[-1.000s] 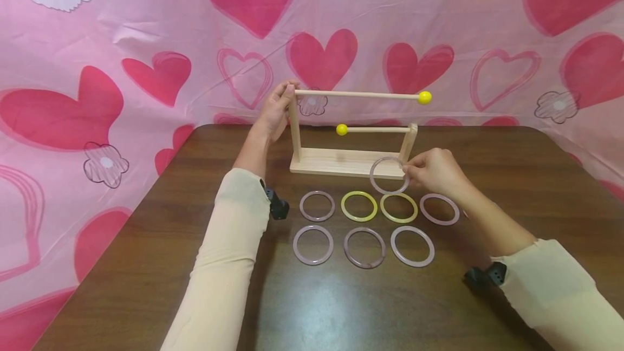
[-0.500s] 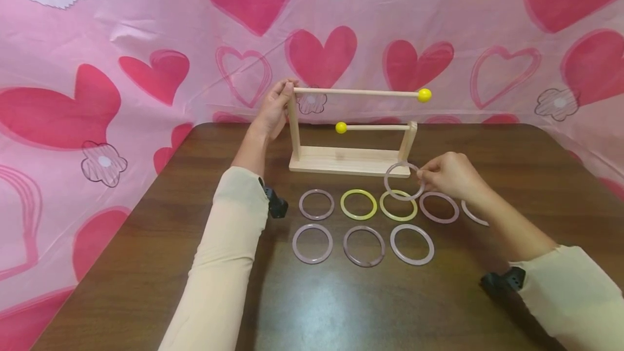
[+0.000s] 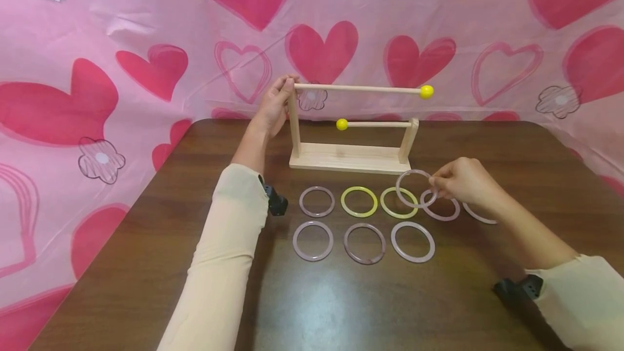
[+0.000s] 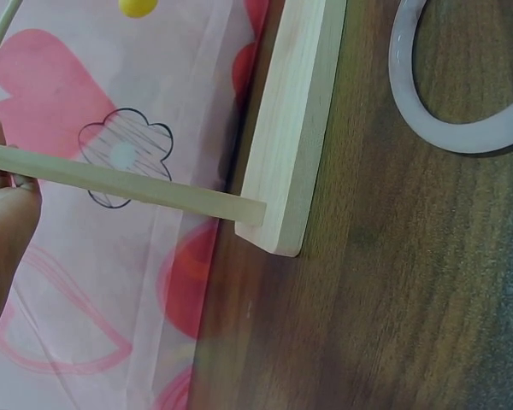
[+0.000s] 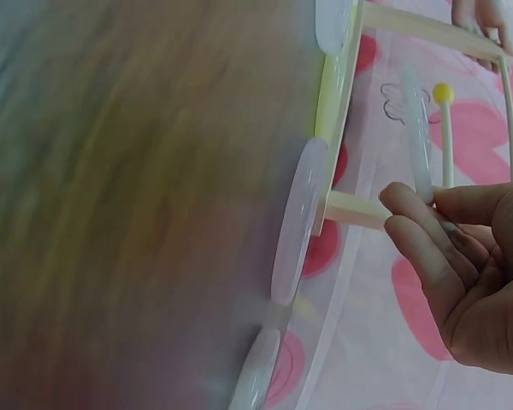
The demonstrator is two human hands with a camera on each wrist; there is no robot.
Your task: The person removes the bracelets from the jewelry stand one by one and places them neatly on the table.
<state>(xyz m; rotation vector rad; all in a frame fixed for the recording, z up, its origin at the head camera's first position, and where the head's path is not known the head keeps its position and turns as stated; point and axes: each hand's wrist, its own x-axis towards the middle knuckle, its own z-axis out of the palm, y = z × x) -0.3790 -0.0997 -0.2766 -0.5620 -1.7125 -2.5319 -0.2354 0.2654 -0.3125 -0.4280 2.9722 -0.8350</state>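
Observation:
My left hand (image 3: 273, 107) grips the top of the tall left post of a pale wooden bangle stand (image 3: 351, 165). The stand has two horizontal rods, each tipped with a yellow ball; both rods are bare. My right hand (image 3: 465, 183) pinches a pale purple bangle (image 3: 413, 171) between thumb and fingers at its right edge. That bangle is tilted up, in front of the stand's right end, and overlaps a yellow-green bangle (image 3: 398, 216) and a pink-purple bangle (image 3: 441, 219) in the head view. Seen from the right wrist, the held bangle (image 5: 416, 132) appears edge-on.
On the brown table (image 3: 341, 307), several bangles lie flat in two rows, among them a yellow bangle (image 3: 359, 215) and a marbled purple bangle (image 3: 364, 262). My right wrist partly covers a bangle (image 3: 480, 218) at the right. A pink heart-patterned cloth (image 3: 205, 10) hangs behind.
My right hand has carried the pale purple bangle rightward and toward me, away from the stand's base. The left hand keeps its grip on the post.

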